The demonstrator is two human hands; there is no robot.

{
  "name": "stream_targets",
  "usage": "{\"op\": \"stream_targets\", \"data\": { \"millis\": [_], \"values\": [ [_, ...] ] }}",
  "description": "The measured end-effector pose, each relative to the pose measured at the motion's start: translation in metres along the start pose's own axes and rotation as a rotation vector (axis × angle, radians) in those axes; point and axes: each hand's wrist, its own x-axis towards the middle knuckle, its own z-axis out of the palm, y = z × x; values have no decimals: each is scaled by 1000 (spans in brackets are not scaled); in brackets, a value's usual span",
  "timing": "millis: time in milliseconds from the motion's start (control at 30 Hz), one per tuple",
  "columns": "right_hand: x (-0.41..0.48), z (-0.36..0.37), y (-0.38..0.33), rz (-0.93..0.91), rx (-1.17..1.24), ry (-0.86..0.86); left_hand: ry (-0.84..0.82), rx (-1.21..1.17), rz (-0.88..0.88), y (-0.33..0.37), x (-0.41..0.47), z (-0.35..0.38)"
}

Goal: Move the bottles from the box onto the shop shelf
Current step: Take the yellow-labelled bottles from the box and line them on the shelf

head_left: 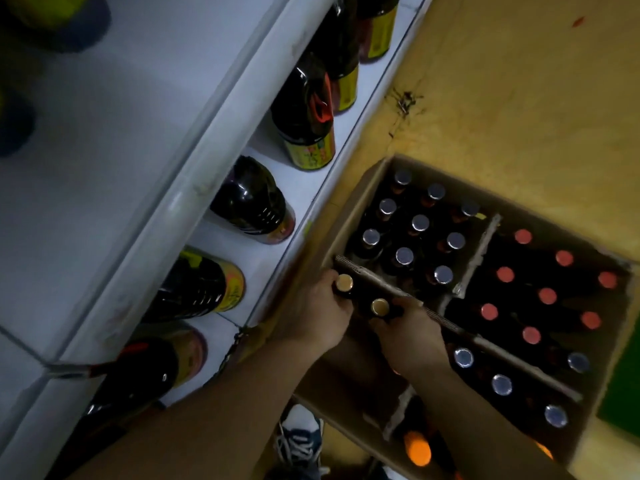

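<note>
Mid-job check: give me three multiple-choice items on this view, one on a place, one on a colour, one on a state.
1. Where in the box are the red-capped bottles?
A. far right compartment
B. far left compartment
C. on the shelf

2. What cap colour do the held bottles have?
A. red
B. gold
C. green

3. What are the left hand and right hand doing?
A. both are open
B. only one holds a bottle
C. each grips a bottle

Key:
1 A: the red caps fill the far right compartment.
2 B: both held caps show gold.
3 C: each hand's fingers curl round its own bottle neck.
</note>
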Motion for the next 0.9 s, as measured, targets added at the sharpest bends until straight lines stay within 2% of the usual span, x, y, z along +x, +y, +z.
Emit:
{"op": "stream_targets", "data": {
  "millis": [300, 433, 600, 900],
  "values": [
    [42, 33, -7, -176, -632, 31, -31, 305, 197, -17, 43, 25],
    [42, 41, -10, -260, -808, 31, -8, 390, 272, -25, 48, 29],
    [40, 44, -9, -301, -905, 73, 2, 389, 302, -30, 49, 31],
    [37, 38, 6, -358, -845, 229, 10, 290, 316, -40, 44, 24]
  ]
}}
